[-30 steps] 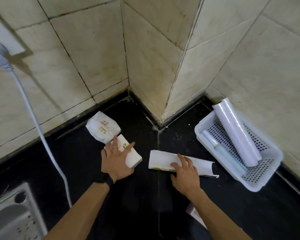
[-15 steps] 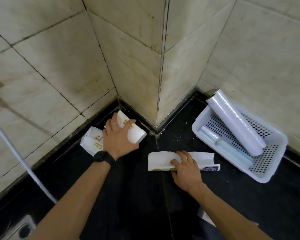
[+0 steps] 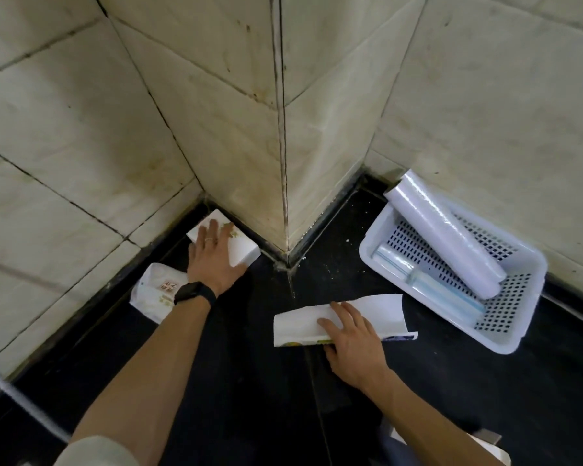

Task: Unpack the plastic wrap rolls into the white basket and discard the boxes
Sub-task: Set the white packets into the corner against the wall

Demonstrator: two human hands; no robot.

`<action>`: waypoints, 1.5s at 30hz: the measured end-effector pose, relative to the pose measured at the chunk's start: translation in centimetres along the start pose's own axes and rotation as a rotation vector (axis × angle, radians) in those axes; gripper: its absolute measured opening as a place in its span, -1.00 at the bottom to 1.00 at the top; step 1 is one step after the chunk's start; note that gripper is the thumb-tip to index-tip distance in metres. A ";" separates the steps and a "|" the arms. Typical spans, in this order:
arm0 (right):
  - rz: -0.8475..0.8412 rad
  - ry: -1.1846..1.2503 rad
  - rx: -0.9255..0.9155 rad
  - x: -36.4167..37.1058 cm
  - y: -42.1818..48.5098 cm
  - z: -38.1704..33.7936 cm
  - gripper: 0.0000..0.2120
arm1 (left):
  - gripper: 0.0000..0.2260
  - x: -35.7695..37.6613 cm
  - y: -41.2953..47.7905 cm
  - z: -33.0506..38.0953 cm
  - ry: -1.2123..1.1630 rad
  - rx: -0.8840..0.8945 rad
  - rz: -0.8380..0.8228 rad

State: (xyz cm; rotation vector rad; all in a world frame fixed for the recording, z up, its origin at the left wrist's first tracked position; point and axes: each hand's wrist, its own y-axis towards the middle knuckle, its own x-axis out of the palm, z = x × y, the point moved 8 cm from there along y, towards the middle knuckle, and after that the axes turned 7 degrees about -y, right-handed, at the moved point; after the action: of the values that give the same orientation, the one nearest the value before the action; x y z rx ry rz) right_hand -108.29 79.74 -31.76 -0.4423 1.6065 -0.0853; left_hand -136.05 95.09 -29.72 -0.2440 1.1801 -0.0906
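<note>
Black desk (image 3: 249, 381) under beige tiled walls: my left grip (image 3: 212, 260) lies flat, fingers straight, pressing a white box (image 3: 244, 248) into the corner at centre left, with a crumpled box (image 3: 154, 294) just beside its wrist. My right grip (image 3: 350, 341) rests flat and unclenched on a flattened box (image 3: 297, 326) at lower centre. At right, the white basket (image 3: 366, 257) holds a thick plastic wrap roll (image 3: 448, 240) leaning over its rim and a thinner roll (image 3: 431, 290) inside.

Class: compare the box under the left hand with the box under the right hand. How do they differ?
The left box is a full block; the right box lies flattened. The left box sits beside the wall; the right box lies out on the dark counter. Both are white.
</note>
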 end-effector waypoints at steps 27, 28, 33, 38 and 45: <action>-0.432 -0.087 -0.168 0.4 6.1 -8.4 -0.27 | -0.08 -0.1 -10.4 -12.0 -0.033 -0.408 -0.055; -0.429 -0.083 -0.167 0.4 6.1 -8.3 -0.27 | -0.08 -0.1 -10.5 -12.0 -0.021 -0.416 -0.064; -0.441 -0.060 -0.148 0.1 6.2 -8.4 -0.26 | 0.07 0.3 -10.7 -12.3 -0.086 -0.463 -0.135; -0.489 -0.052 -0.130 -0.2 6.5 -8.5 -0.22 | 0.11 0.3 -11.1 -11.5 -0.114 -0.498 -0.117; -0.500 -0.031 -0.127 -0.7 6.7 -8.6 -0.23 | 0.09 -5.3 -9.3 -8.3 -0.477 -0.420 0.248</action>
State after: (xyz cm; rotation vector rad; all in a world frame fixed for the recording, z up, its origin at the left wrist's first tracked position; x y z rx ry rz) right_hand -118.19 84.32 -32.44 -0.9333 1.4444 -0.3535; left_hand -145.23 85.93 -25.73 -0.4570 0.7341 0.4180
